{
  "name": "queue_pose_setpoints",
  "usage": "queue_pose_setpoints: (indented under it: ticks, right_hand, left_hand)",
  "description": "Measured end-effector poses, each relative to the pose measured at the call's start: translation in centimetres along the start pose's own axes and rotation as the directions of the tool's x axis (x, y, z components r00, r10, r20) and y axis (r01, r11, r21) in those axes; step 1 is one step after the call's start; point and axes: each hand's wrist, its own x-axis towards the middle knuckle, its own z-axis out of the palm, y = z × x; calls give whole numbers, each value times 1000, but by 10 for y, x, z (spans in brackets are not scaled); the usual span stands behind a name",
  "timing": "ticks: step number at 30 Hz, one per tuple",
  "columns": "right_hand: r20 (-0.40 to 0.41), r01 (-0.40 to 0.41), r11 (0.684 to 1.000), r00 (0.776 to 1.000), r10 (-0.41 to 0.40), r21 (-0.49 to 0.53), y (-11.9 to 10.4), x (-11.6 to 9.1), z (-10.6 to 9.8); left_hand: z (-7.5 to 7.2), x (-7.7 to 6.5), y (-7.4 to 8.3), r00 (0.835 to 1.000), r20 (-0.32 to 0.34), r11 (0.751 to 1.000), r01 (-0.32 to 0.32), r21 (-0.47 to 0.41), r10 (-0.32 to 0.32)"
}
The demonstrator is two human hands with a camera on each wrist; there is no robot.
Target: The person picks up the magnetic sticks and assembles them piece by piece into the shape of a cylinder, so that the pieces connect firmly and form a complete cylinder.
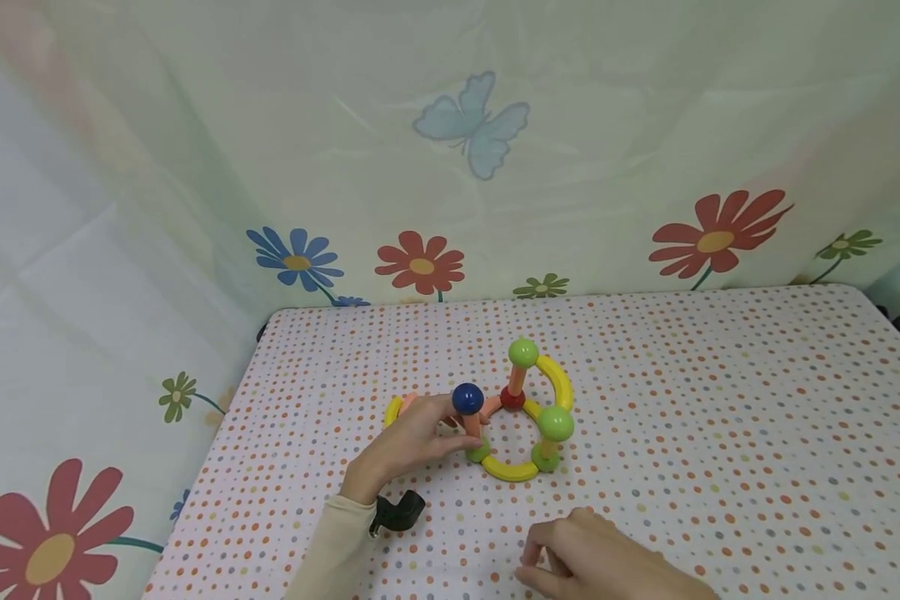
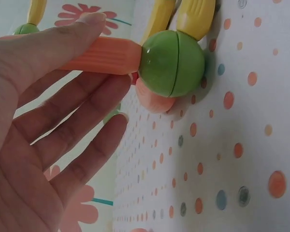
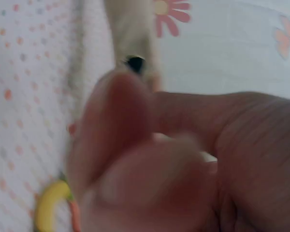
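Note:
A ring of magnetic sticks and balls stands on the dotted table. My left hand (image 1: pixel 412 435) pinches an upright orange stick (image 2: pixel 111 55) between thumb and fingers. A blue ball (image 1: pixel 468 398) tops that stick, and a green ball (image 2: pixel 171 63) is at its foot. From there a yellow curved stick (image 1: pixel 512 472) leads right to another low green ball (image 1: pixel 545 457). Farther back, a red ball (image 1: pixel 512 398) carries a second orange stick (image 1: pixel 517 377). Two raised green balls are joined by a yellow arch (image 1: pixel 558 383). My right hand (image 1: pixel 596 554) holds nothing, fingers loosely curled, in front of the ring.
Left of the ring, partly behind my left hand, lies another yellow curved piece (image 1: pixel 392 410). A black wrist mount (image 1: pixel 399 511) sits on my left wrist. The flowered backdrop (image 1: pixel 570 208) rises along the table's back and left edges.

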Motion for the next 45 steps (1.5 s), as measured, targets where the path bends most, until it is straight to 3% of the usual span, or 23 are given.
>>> queue_pose_setpoints:
  ticks: [2, 7, 11, 16, 23, 25, 33, 36, 39, 41, 45]
  right_hand:
    - [3, -3, 1000, 1000, 3, 23, -11, -14, -25]
    - [-81, -102, 990, 991, 110, 98, -43, -30, -85]
    - [-182, -45, 991, 981, 67, 125, -45, -23, -115]
    - [-341, 15, 991, 939, 31, 130, -43, 1, -135]
    - [-540, 53, 995, 842, -3, 79, -38, 31, -142]
    - [-558, 52, 997, 829, -16, 49, -34, 39, -142]
    - [-434, 68, 997, 900, -44, 41, -19, 63, -137]
    - [-419, 83, 995, 906, -54, 52, -17, 66, -136]
    - [-426, 98, 994, 902, -68, 47, -18, 68, -135]
    - [-432, 101, 994, 899, -73, 43, -18, 69, -135]
    - [-441, 100, 994, 895, -70, 44, -17, 71, -133]
  left_hand:
    - [0, -1, -1, 1000, 8, 1000, 2, -15, -2]
    - [2, -2, -2, 1000, 23, 998, -18, -61, 20]
    - [4, -3, 0, 999, 11, 997, -32, -64, 33]
    - [6, -3, 1, 1000, 6, 999, -23, -34, 23]
    - [7, 0, 5, 1000, 17, 999, -15, 36, 14]
    - [8, 1, 6, 1000, 23, 998, -1, 64, -1]
    - [6, 0, 9, 999, 17, 995, 33, 99, -35]
    - [0, -5, 8, 998, 12, 991, 62, 123, -64]
    - [-11, -14, 5, 991, -54, 977, 130, 167, -123]
    - [-20, -20, 1, 974, -146, 958, 203, 203, -175]
    - [-28, -28, -12, 900, -318, 894, 380, 239, -297]
